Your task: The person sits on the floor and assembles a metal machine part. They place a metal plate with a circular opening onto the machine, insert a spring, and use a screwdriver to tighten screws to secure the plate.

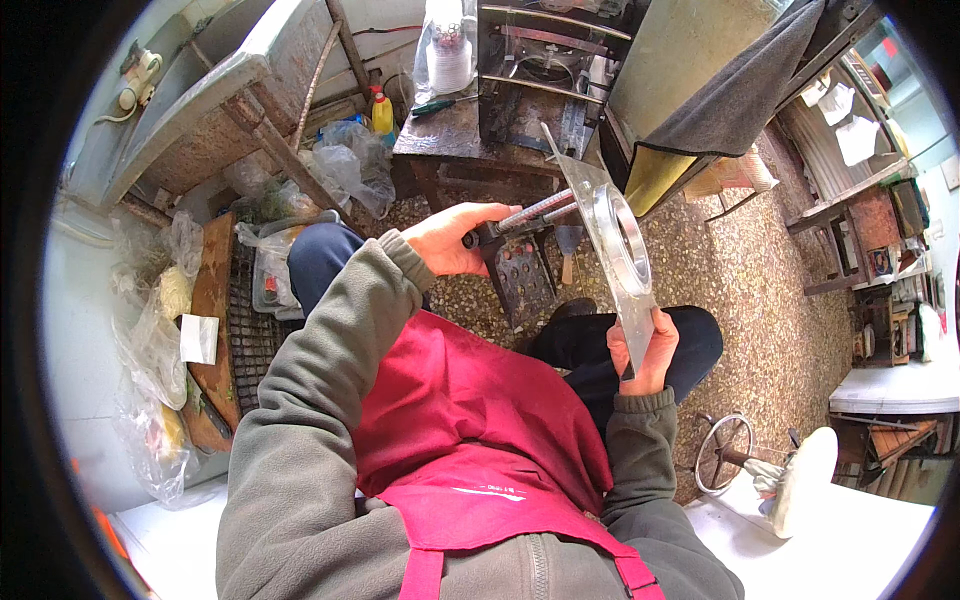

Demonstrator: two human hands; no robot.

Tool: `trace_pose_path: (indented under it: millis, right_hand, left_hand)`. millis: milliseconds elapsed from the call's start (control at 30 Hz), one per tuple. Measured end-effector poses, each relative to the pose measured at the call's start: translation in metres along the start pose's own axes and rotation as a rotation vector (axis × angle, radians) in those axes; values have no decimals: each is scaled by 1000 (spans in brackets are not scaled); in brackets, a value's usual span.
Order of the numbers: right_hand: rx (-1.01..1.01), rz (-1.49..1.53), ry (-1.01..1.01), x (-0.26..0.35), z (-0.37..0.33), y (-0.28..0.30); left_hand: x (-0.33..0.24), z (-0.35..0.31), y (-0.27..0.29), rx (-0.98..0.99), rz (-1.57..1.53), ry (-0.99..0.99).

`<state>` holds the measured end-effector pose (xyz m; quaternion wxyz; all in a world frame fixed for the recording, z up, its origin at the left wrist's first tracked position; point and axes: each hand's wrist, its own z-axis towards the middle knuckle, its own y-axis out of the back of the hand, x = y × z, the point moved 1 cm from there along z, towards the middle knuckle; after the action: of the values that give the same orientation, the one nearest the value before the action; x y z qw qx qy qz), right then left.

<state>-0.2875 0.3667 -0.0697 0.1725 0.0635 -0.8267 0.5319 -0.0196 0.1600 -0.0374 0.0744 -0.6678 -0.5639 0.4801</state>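
Observation:
My left hand (455,238) is closed around the dark end of a metal rod (540,212), thumb stretched along it. The rod points right toward a flat grey plate (612,262) set with a round shiny metal ring (632,240). I cannot tell whether the rod touches the plate. My right hand (648,352) grips the plate's lower end, fingers and thumb on either side, and the plate stands nearly on edge. Just below the rod is a dark perforated metal piece (522,278). Beside it is a scraper with a wooden handle (567,268).
A worn workbench (440,140) ahead carries a white tub (450,65) and a metal frame (545,65). Grey cloth (735,105) hangs over a bar at upper right. Plastic bags (350,165) and a yellow bottle (382,115) are at left. A handwheel (722,455) stands at lower right.

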Motion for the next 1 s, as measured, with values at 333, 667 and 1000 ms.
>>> trace_pose_path:
  millis: [333,667,1000]
  right_hand:
    - [13,-4,-13,0,-2,-5]
    - [21,12,-47,0,1,3]
    - [73,38,-107,1,2,14]
  left_hand:
    - [-2,2,-2,9,-14,-9]
    - [-3,-12,-1,100,-126,-40]
    - [3,-22,7,289,-132,-147]
